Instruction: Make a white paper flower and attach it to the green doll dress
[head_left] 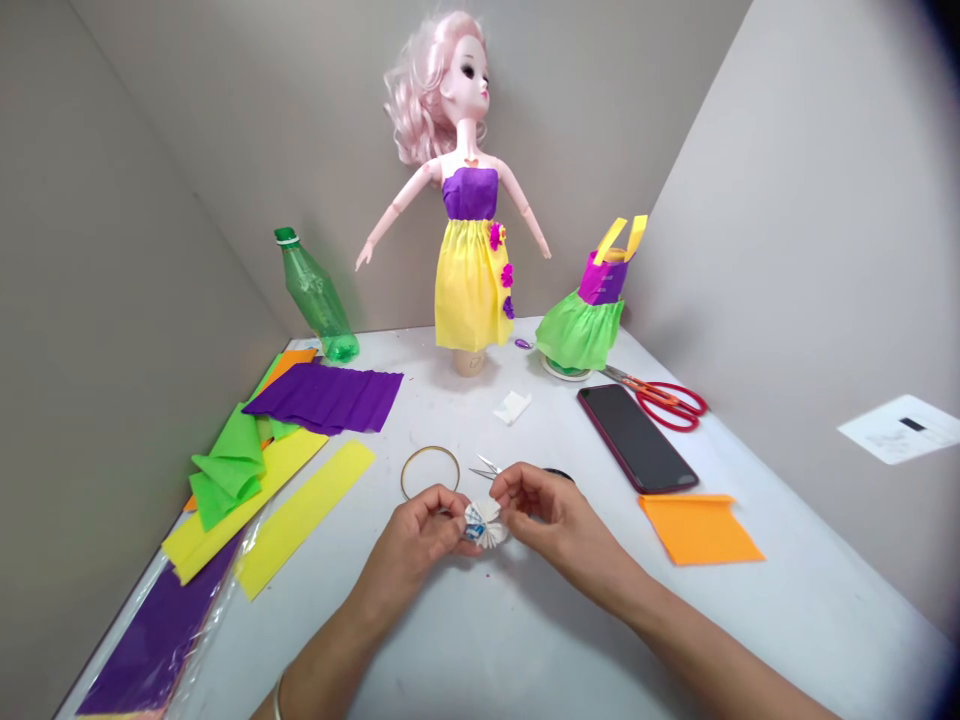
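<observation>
Between my hands sits a small pleated white paper fan with a blue-printed patch on its left side. My left hand pinches its left side, and my right hand pinches its upper right edge. Just behind the fan lie small silver scissors, and my hands touch neither blade nor handle. A thin gold ring rests on the table behind my left hand. A dark round object is mostly hidden behind my right hand.
A doll in a yellow-and-purple paper dress stands at the back, between a green plastic bottle and a small green dress. Crepe paper sheets lie left. A phone, red-handled scissors and orange paper lie right.
</observation>
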